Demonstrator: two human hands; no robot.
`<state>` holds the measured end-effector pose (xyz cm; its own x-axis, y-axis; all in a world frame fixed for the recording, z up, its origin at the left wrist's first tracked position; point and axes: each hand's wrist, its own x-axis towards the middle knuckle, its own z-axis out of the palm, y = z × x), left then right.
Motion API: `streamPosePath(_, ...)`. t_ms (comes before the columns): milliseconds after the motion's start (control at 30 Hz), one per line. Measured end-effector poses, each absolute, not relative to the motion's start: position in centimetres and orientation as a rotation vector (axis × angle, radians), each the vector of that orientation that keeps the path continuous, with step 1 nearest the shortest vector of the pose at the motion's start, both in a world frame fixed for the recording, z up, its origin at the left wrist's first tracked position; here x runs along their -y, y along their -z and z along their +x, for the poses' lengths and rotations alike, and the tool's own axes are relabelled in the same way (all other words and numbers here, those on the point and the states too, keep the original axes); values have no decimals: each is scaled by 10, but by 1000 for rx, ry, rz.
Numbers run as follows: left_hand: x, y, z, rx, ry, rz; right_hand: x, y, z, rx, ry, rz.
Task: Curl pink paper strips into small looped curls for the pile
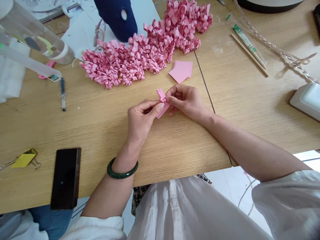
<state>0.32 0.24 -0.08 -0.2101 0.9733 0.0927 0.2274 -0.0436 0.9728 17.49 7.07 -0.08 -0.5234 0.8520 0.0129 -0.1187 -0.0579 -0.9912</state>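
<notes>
Both hands meet over the wooden table [105,120], around one small pink paper piece [163,110] with a curled, fringed upper end. My left hand [143,116] pinches its lower part between thumb and fingers. At the right side of the curled end, my right hand [183,99] is closed on the paper with thumb and index finger. Flat pink paper pieces [181,71] lie in a small stack just beyond my right hand. Behind them stretches a long pile of curled pink paper pieces [135,55].
A black phone [65,178] lies at the near left edge, beside a yellow binder clip [27,157]. Clear bottles [42,40] and a dark blue object [118,16] stand at the back. Wooden chopsticks [250,55], a braided cord [272,45] and a white box [307,98] are right.
</notes>
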Motion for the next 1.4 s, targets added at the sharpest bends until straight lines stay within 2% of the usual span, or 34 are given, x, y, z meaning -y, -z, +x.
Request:
streamPosePath(933, -5, 0, 5, -1592, -1450, 1424, -71, 2, 177, 1559, -1722, -718)
streamPosePath(1400, -10, 0, 1, -1472, -1343, 1226, -72, 7, 172, 1428, -1662, -777)
